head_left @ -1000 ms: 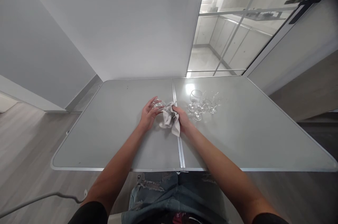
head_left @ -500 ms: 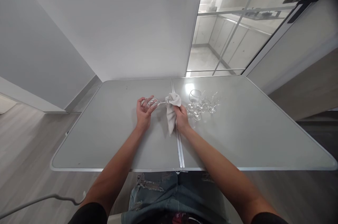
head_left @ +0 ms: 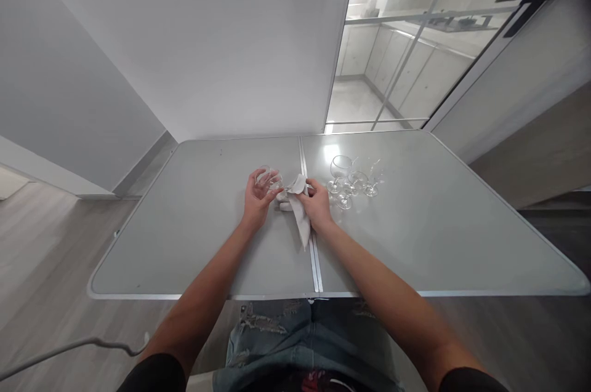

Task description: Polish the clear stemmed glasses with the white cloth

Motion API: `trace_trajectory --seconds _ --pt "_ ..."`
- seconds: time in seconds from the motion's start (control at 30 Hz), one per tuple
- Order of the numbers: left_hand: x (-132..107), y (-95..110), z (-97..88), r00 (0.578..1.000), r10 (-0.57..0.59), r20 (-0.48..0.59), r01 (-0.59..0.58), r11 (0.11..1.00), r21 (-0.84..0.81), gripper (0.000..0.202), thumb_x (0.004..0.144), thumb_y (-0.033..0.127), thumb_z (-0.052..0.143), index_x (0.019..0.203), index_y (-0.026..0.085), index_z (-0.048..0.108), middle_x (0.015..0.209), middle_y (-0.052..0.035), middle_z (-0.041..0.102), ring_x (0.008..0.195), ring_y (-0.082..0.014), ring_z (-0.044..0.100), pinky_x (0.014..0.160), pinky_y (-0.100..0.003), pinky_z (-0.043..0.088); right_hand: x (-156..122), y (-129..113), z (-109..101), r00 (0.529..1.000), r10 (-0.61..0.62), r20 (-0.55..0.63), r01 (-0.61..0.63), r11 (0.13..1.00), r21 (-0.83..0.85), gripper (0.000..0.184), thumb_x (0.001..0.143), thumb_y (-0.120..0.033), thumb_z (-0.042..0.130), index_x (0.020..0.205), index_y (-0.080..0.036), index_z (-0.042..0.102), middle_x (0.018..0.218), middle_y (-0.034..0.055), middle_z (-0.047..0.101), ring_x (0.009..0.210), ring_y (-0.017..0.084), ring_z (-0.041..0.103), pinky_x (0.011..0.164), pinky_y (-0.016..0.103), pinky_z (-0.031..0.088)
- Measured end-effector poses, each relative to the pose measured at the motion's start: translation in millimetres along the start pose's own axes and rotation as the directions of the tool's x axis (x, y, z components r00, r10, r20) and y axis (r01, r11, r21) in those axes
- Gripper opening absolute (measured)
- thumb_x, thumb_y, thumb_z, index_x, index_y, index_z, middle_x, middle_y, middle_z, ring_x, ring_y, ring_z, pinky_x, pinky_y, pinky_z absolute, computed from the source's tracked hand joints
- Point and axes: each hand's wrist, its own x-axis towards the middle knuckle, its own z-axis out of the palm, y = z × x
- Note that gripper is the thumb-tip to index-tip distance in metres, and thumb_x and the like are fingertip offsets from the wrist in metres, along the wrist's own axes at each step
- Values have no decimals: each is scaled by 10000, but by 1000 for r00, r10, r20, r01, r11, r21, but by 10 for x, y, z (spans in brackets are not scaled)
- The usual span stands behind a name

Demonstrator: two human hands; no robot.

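My left hand (head_left: 255,196) is wrapped round the bowl of a clear stemmed glass (head_left: 268,178) held on its side above the grey folding table (head_left: 194,226). My right hand (head_left: 318,202) pinches a pale grey cloth (head_left: 298,206) against the glass's stem and foot; the cloth's loose end hangs down toward the table's middle seam. The foot of the glass is hidden by the cloth.
Several more clear stemmed glasses (head_left: 351,181) stand clustered just right of my right hand. A white wall lies behind the table, with a glass door (head_left: 406,66) at the back right. A thin cable (head_left: 69,349) runs over the wooden floor at lower left.
My hands have drawn closer together. The glass has come back toward the middle and the cloth has slid along its stem, its bunched end lower than half a second ago.
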Motion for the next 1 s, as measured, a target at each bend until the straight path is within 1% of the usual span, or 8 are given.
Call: trace_trajectory --seconds 0.1,0.2,0.33,0.4,0.53,0.73,0.9,1.0 --pt "-4 -70 0 995 -90 51 88 995 39 582 709 253 883 1204 266 578 1258 -90 682 1150 -232 650 935 -383 559 -15 -25 1 999 -45 9 46 998 -41 429 705 -422 772 1053 -183 694 845 46 758 720 196 678 623 279 525" --pt "-28 -106 8 983 -162 88 153 982 108 327 707 262 878 940 186 663 1096 -73 711 991 -189 672 862 -315 550 -48 -70 11 986 -158 57 164 978 -132 352 715 -364 759 1011 -179 713 840 35 748 756 191 669 668 274 508" --pt "-38 -70 -2 981 -191 30 189 981 36 316 713 281 870 691 158 580 885 -27 669 789 -118 629 754 -257 529 -68 -84 34 965 -214 154 237 961 -146 291 752 -329 709 1001 -179 721 840 13 725 769 176 636 712 272 486" --pt "-25 -43 -23 979 -206 -7 206 978 -26 338 737 318 854 680 161 561 805 -15 637 763 -119 614 723 -256 535 -55 -63 45 966 -195 169 212 973 -93 252 795 -347 650 975 -182 711 837 5 706 763 167 606 698 263 471" --pt "8 -23 -54 983 -173 -57 166 980 -110 345 778 384 823 697 170 565 719 -1 576 775 -137 605 636 -237 522 -25 -34 60 979 -178 96 179 984 -4 166 807 -335 616 906 -203 640 818 -16 649 757 150 541 677 238 430" --pt "12 6 5 995 -72 -68 66 994 -83 332 797 367 814 683 165 577 763 -13 589 722 -116 582 627 -238 480 -75 -75 86 946 -169 278 148 985 94 146 818 -306 655 892 -221 562 772 -37 551 715 131 475 670 238 395" --pt "12 37 23 997 -70 -35 65 989 -133 347 794 351 820 676 172 547 779 -9 584 693 -104 568 661 -250 477 -113 29 142 945 -165 282 114 975 191 194 839 -315 667 847 -236 490 760 -41 498 696 128 436 651 239 388" --pt "31 39 1 996 -35 -78 21 984 -177 336 793 334 821 691 182 539 766 2 559 702 -107 565 650 -242 470 -139 74 168 926 -141 351 74 978 197 183 857 -333 673 905 -241 523 798 -31 540 733 138 474 683 247 421"
